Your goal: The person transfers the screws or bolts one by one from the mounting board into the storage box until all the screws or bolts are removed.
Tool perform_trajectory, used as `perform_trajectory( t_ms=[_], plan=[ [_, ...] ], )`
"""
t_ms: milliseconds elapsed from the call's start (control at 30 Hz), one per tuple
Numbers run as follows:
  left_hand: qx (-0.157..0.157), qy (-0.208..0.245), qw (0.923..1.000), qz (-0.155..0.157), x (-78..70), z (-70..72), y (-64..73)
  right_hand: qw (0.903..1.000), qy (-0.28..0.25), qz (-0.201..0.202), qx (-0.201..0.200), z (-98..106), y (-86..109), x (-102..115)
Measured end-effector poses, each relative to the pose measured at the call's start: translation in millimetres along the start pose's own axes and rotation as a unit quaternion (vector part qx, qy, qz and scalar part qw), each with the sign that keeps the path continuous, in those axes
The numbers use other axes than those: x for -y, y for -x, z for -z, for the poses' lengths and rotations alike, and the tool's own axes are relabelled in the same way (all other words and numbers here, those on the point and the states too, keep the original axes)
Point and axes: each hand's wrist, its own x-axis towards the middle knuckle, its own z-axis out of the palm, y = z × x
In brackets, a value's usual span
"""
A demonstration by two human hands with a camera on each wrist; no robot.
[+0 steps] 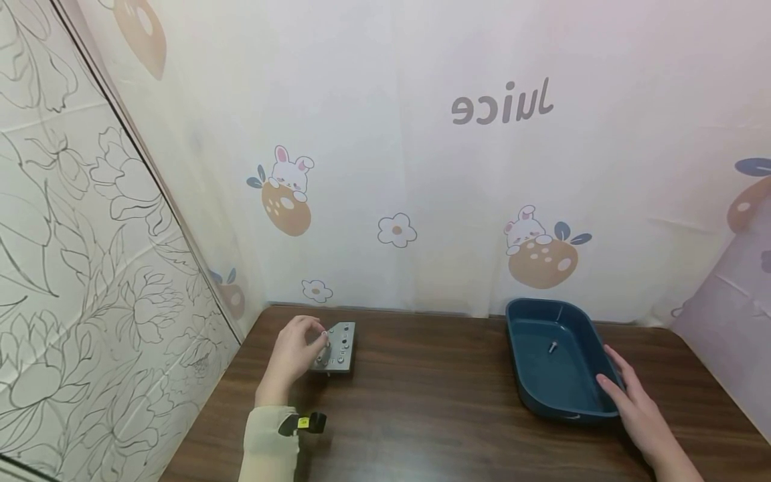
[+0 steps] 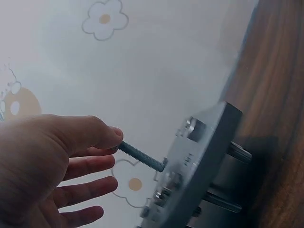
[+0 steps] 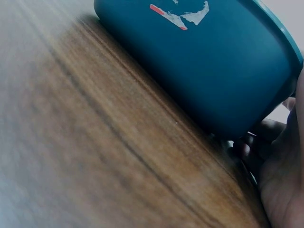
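In the left wrist view my left hand (image 2: 61,166) pinches a threaded bolt (image 2: 141,156) between thumb and index finger, the other fingers held apart. The bolt's free end is right at the face of a grey metal plate (image 2: 213,137) fitted with several bolts, some poking out beneath it. In the head view this plate (image 1: 345,348) is at the table's back left, partly hidden by the left hand (image 1: 298,348). My right hand (image 1: 638,408) grips the side of a dark blue tray (image 1: 554,381), thumb over the rim and fingers outside. One small bolt (image 1: 552,347) lies in the tray.
The brown wooden table (image 1: 421,388) backs onto a printed curtain (image 1: 397,167). A sheet with flower drawings (image 1: 90,268) hangs along the left side. A dark wrist strap with a small device (image 1: 307,423) sits on the left sleeve.
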Motion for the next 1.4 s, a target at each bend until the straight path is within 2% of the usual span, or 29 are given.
perform_trajectory(
  t_ms=[500,867,1400],
  plan=[
    [-0.017,0.009,0.9992,-0.035,-22.0,7.1,1.9,1.0,0.005,0.005,-0.002,0,-0.1,-1],
    [-0.016,0.045,0.9972,-0.058,-35.0,-3.7,2.2,1.0,0.002,0.004,-0.001,0,0.6,1],
    [-0.013,0.062,0.9949,-0.078,-53.6,-15.8,3.2,0.9999,-0.005,0.008,-0.004,-1,1.8,-1]
  ],
)
